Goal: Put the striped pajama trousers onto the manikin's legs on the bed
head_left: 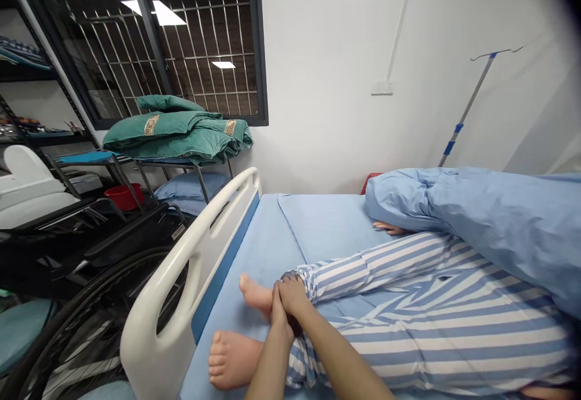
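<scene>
A figure that looks like a care manikin lies on the bed in blue-and-white striped trousers (426, 321), its two bare feet towards the footboard. My left hand (278, 310) wraps the ankle of the farther foot (255, 294), just above the heel. Right beside it, touching, my right hand (293, 292) is closed over the same lower leg at the trouser cuff (311, 280). Something dark grey (290, 275) shows at the ankle under my fingers; its kind is unclear. The nearer foot (233, 359) lies on the sheet, sole towards the footboard.
A white footboard (190, 255) closes the bed's left end, with a wheelchair (113, 279) beyond it. A blue quilt (490, 212) is folded back over the upper body; a hand (390, 227) shows below it. An IV pole (467, 109) stands behind. Green bedding (181, 134) lies under the window.
</scene>
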A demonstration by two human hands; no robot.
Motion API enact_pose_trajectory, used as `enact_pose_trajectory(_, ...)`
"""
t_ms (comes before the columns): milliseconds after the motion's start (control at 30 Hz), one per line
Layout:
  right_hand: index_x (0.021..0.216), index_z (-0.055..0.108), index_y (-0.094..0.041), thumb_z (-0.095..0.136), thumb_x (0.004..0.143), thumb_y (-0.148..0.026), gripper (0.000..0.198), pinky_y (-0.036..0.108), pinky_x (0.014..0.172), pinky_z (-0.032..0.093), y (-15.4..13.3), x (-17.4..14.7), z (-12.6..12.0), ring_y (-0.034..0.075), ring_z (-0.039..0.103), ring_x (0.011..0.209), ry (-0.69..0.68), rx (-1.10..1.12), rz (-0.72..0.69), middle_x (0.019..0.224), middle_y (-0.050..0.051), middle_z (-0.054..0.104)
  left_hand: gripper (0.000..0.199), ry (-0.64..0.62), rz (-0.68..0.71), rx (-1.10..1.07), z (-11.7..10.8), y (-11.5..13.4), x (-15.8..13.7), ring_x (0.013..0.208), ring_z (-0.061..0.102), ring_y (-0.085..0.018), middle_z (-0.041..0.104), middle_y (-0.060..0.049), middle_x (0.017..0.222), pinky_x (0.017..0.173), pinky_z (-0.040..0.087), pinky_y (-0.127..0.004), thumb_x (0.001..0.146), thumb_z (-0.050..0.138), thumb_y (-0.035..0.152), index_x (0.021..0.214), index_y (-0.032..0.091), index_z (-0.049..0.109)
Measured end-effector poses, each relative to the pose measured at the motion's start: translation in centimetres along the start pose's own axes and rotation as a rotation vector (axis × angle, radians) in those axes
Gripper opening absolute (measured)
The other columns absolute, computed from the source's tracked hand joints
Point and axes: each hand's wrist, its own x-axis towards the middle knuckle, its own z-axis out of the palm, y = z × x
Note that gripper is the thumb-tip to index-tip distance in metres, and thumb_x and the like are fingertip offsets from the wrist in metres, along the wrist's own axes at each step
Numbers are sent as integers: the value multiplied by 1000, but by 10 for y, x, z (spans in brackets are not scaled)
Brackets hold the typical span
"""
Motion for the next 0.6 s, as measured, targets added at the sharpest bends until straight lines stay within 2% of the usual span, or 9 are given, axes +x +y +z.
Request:
enact_pose_trajectory(67, 101, 56, -17, 35, 82, -19, 28, 39, 88, 29, 1, -3, 4, 23, 46, 101, 67, 15, -8, 108, 13, 54, 49, 345, 14, 104, -6, 2, -1, 117, 30, -30, 45, -11, 111, 89, 29, -59, 84, 1, 32, 110, 29, 42)
enact_pose_trajectory(100, 102, 55, -17, 34, 83, -19, 28, 39, 89, 29, 2, -5, 5, 23, 45, 102, 100, 23, -6, 108, 13, 53, 53, 467, 37, 159, -7, 3, -1, 119, 27, -32, 46, -12, 108, 90, 27, -61, 82, -6, 30, 108, 29, 41)
enact_pose_trajectory(133, 102, 54, -18, 33, 84, -20, 28, 39, 89, 28, 2, -6, 7, 23, 44, 103, 124, 31, -6, 109, 12, 52, 55, 523, 64, 205, -8, 4, -2, 119, 26, -33, 46, -12, 105, 91, 27, -61, 81, -8, 29, 106, 29, 41)
enact_pose_trajectory(200, 104, 53, -20, 34, 84, -21, 27, 38, 91, 27, 4, -10, 10, 22, 41, 107, 135, 48, -14, 112, 10, 51, 51, 506, 71, 242, -8, 4, -4, 120, 27, -33, 46, -13, 104, 91, 28, -59, 81, -5, 29, 103, 27, 41)
enact_pose_trajectory(267, 110, 51, -21, 35, 85, -23, 30, 38, 94, 25, 6, -15, 11, 22, 36, 113, 130, 70, -33, 118, 9, 48, 42, 429, 7, 168, -6, 3, -6, 119, 31, -34, 47, -12, 106, 90, 31, -58, 82, 4, 32, 100, 26, 42)
enact_pose_trajectory(300, 114, 48, -22, 35, 84, -24, 32, 38, 95, 23, 8, -19, 11, 23, 33, 116, 124, 84, -45, 121, 8, 46, 37, 327, -34, 74, -3, 3, -8, 117, 33, -34, 49, -11, 106, 88, 33, -58, 81, 11, 34, 98, 26, 43)
enact_pose_trajectory(433, 126, 36, -17, 37, 83, -31, 46, 42, 100, 13, 8, -37, 7, 26, 22, 124, 102, 159, -77, 130, 11, 37, 22, -208, -73, -292, 11, 4, -25, 105, 48, -33, 59, -7, 95, 81, 43, -47, 73, 39, 36, 88, 25, 51)
enact_pose_trajectory(467, 127, 36, -16, 38, 82, -33, 47, 42, 101, 13, 7, -42, 5, 27, 22, 124, 104, 184, -80, 131, 11, 36, 21, -277, -52, -324, 14, 2, -31, 103, 50, -31, 60, -7, 94, 81, 44, -43, 70, 45, 35, 86, 24, 52)
enact_pose_trajectory(600, 118, 43, -15, 41, 79, -30, 42, 39, 100, 18, -11, -58, -6, 26, 30, 118, 186, 285, -107, 123, 12, 43, 30, -361, -19, -394, 8, -16, -49, 107, 49, -23, 59, -4, 103, 87, 42, -30, 64, 54, 27, 93, 25, 51)
